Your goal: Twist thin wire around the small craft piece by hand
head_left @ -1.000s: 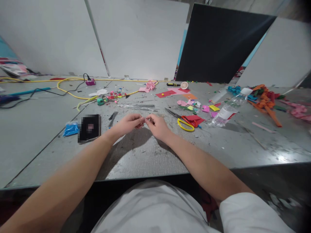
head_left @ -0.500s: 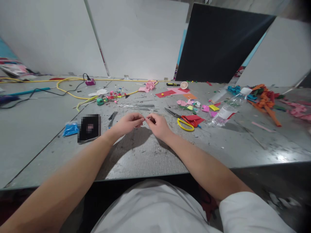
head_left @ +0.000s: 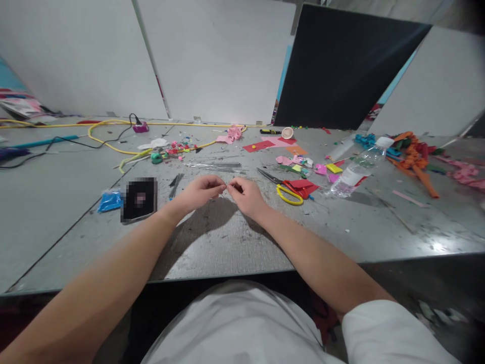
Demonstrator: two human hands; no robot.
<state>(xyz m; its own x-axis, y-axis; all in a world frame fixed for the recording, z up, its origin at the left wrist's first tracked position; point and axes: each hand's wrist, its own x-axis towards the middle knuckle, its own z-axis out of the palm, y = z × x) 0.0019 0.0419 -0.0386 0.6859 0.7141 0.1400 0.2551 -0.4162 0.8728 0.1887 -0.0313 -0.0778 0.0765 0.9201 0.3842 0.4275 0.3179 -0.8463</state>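
My left hand [head_left: 203,193] and my right hand [head_left: 245,195] meet over the middle of the grey table [head_left: 223,253], fingertips almost touching. Both are closed in a pinch. Whatever lies between the fingertips is too small to make out. Just beyond them lies a bundle of thin wires [head_left: 215,166]. Scissors with yellow handles [head_left: 290,195] rest to the right of my right hand, against a red packet [head_left: 301,188]. Left of my left hand are a few short dark strips [head_left: 175,186] and a dark, blurred-out flat device [head_left: 139,200].
A blue packet [head_left: 109,201] lies at the left. A clear plastic bottle [head_left: 358,169] stands at the right, before orange crumpled strips [head_left: 413,162]. Red paper [head_left: 258,146] and small clay pieces lie farther back. A yellow cable [head_left: 170,124] runs along the white panels [head_left: 223,60].
Almost nothing differs. Both hands keep their pinch at the same place, with only a slight shift of the fingertips.
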